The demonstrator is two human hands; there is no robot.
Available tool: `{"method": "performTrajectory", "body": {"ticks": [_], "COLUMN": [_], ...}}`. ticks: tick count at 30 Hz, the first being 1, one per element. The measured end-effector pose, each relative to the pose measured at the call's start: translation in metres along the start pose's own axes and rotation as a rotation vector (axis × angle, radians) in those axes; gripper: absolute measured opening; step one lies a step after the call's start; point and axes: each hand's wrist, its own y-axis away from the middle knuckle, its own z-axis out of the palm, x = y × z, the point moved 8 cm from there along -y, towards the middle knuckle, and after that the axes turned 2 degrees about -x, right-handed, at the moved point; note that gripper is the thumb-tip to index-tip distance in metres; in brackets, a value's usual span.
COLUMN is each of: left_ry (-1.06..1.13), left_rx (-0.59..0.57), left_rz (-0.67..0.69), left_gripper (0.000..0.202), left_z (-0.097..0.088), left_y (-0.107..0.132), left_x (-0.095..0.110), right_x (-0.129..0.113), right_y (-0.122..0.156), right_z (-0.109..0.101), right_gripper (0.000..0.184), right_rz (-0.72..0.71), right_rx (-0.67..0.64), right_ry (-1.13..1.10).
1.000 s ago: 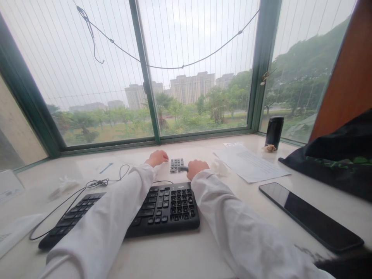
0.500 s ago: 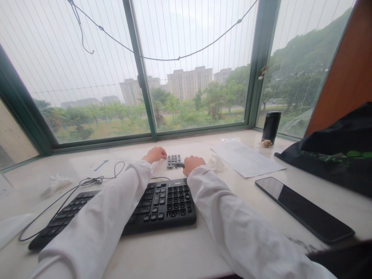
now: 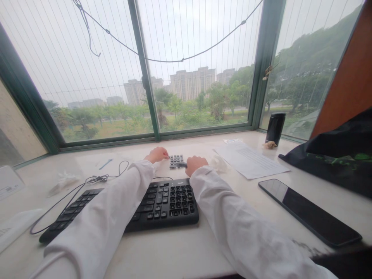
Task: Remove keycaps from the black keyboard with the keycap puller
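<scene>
Keycaps point(image 3: 177, 158) sit in a tight grid on the counter point(image 3: 174, 252), just beyond the keyboard point(image 3: 151, 211), presumably grouped to keep order within reach of both hands. Right hand point(image 3: 197, 165): grip closed on a dark tool point(image 3: 182, 165), its end across the near keycaps, likely held low for control. Left hand point(image 3: 157, 154): curled at the grid's left edge, maybe steadying it; can't tell if its grip has anything. Number pad point(image 3: 181, 199) sockets look bare.

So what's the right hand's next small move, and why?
Probably ease the dark tool lightly across the small grey pieces: the right hand holds it at their near-right side, while the left hand, at their left edge, could steady them.
</scene>
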Motion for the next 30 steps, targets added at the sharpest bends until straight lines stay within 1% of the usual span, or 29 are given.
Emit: {"method": "performTrajectory", "body": {"ticks": [12, 20, 23, 26, 30], "left_ry": [-0.013, -0.03, -0.046, -0.067, -0.095], "left_rx": [0.026, 0.026, 0.03, 0.035, 0.033], "left_rz": [-0.007, -0.009, 0.0, 0.02, 0.076], "left_gripper": [0.019, 0.028, 0.028, 0.027, 0.025], "left_z": [0.0, -0.003, -0.01, -0.022, -0.038], "left_y": [0.002, 0.006, 0.012, 0.022, 0.047], "left_x": [0.0, 0.002, 0.004, 0.009, 0.023], "right_x": [-0.001, 0.0, 0.0, 0.0, -0.003], "right_y": [0.001, 0.001, 0.001, 0.001, 0.002], "right_z": [-0.003, -0.002, -0.002, -0.003, -0.006], "right_gripper": [0.029, 0.029, 0.028, 0.029, 0.028], "right_rz": [-0.011, -0.004, 0.006, 0.007, 0.003], "right_rx": [0.003, 0.001, 0.005, 0.01, 0.018], "right_ry": [0.002, -0.004, -0.007, -0.011, -0.016]}}
